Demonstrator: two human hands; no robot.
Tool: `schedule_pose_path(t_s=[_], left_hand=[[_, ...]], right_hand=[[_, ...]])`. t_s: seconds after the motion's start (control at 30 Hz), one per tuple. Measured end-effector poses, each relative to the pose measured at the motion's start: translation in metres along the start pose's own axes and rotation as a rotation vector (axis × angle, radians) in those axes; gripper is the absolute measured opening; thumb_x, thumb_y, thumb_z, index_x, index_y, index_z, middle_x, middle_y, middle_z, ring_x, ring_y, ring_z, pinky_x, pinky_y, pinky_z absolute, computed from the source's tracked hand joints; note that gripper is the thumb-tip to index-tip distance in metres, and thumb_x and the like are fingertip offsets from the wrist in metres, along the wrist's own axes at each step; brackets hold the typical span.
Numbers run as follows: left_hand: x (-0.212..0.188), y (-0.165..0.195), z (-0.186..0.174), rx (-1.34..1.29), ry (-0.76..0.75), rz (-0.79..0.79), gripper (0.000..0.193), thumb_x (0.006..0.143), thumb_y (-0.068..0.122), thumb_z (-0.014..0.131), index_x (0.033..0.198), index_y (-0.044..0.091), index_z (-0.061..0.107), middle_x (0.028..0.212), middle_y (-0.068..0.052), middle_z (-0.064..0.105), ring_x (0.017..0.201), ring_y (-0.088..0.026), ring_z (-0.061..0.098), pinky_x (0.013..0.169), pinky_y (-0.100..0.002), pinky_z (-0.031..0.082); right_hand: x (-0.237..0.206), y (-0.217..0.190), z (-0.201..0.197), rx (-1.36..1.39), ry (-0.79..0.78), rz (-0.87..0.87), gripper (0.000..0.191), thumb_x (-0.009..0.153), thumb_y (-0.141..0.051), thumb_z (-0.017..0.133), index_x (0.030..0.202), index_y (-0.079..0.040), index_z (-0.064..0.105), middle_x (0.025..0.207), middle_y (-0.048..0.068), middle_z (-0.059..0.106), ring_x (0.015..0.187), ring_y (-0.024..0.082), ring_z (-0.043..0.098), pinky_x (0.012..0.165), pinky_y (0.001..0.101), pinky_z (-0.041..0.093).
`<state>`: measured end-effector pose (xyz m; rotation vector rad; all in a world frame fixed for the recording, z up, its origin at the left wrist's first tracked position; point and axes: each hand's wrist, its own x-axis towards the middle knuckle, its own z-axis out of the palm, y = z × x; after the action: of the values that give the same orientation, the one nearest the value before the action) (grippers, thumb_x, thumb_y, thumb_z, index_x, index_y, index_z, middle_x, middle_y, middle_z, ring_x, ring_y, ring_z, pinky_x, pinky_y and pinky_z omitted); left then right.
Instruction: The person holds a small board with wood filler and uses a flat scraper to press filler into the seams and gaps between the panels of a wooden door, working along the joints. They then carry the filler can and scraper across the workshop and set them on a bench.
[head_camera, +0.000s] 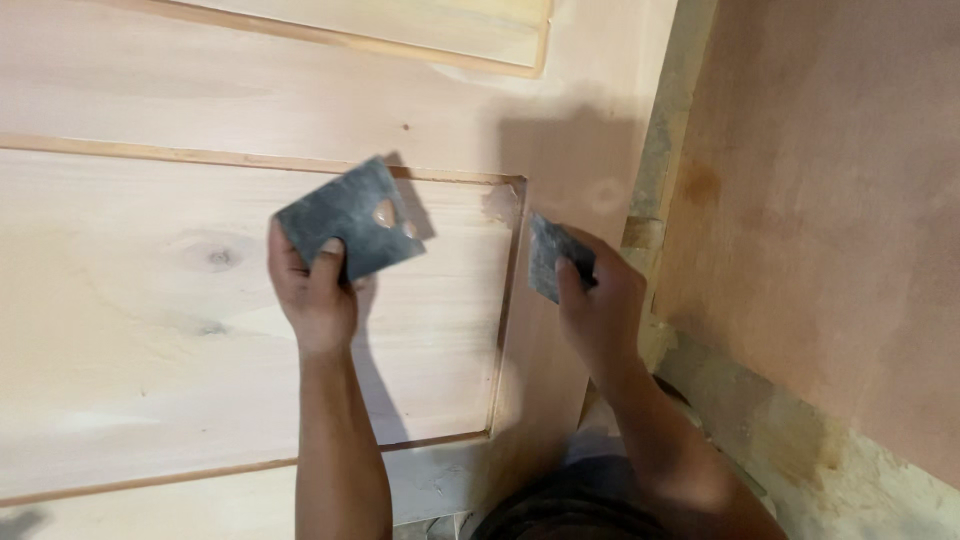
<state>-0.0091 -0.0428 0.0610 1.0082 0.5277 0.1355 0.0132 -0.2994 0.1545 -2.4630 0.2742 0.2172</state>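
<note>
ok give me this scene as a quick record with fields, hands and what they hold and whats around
left hand: holds a grey square plate with two blobs of pale putty on it
right hand: holds a smaller grey scraper near the panel's corner
surface: pale wooden door with a recessed panel framed by thin trim
right side: reddish-brown board
contact: scraper touching the wood, cannot tell

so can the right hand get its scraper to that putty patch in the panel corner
Probably yes: the right hand holds its small scraper just beside the pale putty patch at the panel corner, with nothing between them.
</note>
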Motion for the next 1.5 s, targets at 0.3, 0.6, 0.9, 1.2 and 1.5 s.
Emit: schedule_pose_path(t_s=[0.3,0.6,0.9,1.2,1.5], left_hand=[[0.008,-0.036,-0.026,0.112,0.008,0.178,0.019,0.1,-0.001,0.052,0.118,0.0,0.048,0.104,-0.009,0.06,0.087,-0.009,0.055,0.08,-0.022,0.048],[0.007,-0.035,-0.026,0.078,0.009,0.163,0.019,0.102,0.004,0.057,0.118,0.001,0.047,0.099,-0.008,0.06,0.08,-0.007,0.055,0.071,-0.02,0.048],[0.007,-0.038,-0.031,0.104,0.003,0.221,0.014,0.104,0.002,0.058,0.114,-0.002,0.05,0.101,-0.009,0.061,0.086,-0.008,0.056,0.078,-0.021,0.049],[0.009,-0.038,-0.033,0.063,0.018,0.174,0.017,0.099,0.003,0.057,0.113,0.002,0.048,0.089,-0.007,0.061,0.07,-0.005,0.054,0.06,-0.019,0.047],[0.01,-0.041,-0.033,0.081,0.015,0.204,0.016,0.1,0.002,0.057,0.114,0.0,0.05,0.094,-0.008,0.062,0.078,-0.007,0.057,0.07,-0.02,0.049]], right_hand=[[0.024,0.016,0.032,0.041,0.072,0.118,0.029,0.091,-0.008,0.066,0.117,0.0,0.073,0.094,0.015,0.077,0.083,0.019,0.075,0.078,0.032,0.058],[0.033,0.01,0.047,-0.056,0.073,0.018,0.03,0.092,-0.006,0.063,0.121,0.002,0.07,0.103,0.017,0.076,0.087,0.023,0.076,0.08,0.0311,0.059],[0.025,-0.005,0.059,-0.266,0.093,-0.186,0.032,0.095,-0.003,0.063,0.126,0.004,0.067,0.12,0.02,0.071,0.104,0.029,0.072,0.091,0.0374,0.059],[0.017,-0.02,0.079,-0.349,0.015,-0.249,0.049,0.09,-0.006,0.068,0.136,0.01,0.058,0.129,0.02,0.062,0.103,0.027,0.068,0.079,0.033,0.063],[0.016,-0.033,0.089,-0.452,-0.034,-0.302,0.061,0.076,-0.01,0.075,0.132,0.008,0.061,0.137,0.021,0.057,0.111,0.033,0.064,0.076,0.038,0.063]])
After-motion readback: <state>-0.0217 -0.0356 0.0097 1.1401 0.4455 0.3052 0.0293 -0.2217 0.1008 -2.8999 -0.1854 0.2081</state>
